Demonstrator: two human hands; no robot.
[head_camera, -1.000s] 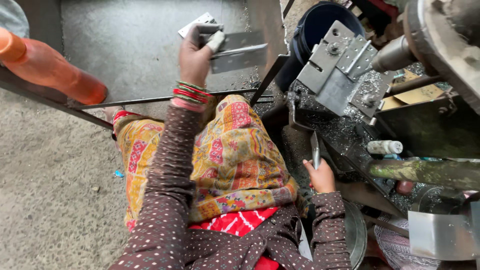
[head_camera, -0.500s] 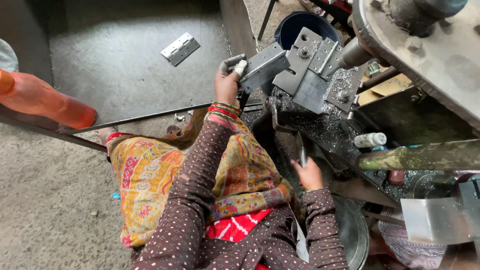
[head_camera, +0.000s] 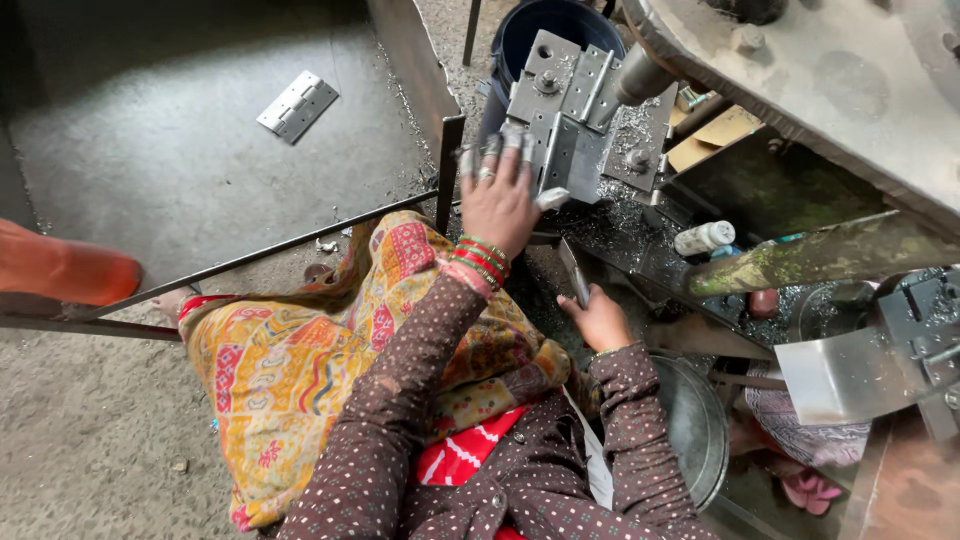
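2 hands engaged: left hand (head_camera: 498, 195) spread flat against the steel fixture plate (head_camera: 568, 110) on the machine; right hand (head_camera: 600, 318) closed around a metal lever (head_camera: 573, 272) just below.

A small white bottle (head_camera: 704, 238), cylindrical and lying on its side, is seen on the machine bed (head_camera: 640, 250) strewn with metal shavings, near the bed's right edge and just left of the mossy green bar (head_camera: 820, 255). A blue-green cap or piece is seen at its right end; its kind cannot be told. A tan cardboard box (head_camera: 715, 135), flat and open-flapped, is tucked under the overhanging grey machine top (head_camera: 830, 90), at the back of the bed. No labels can be made out, and no signs or screens are seen.
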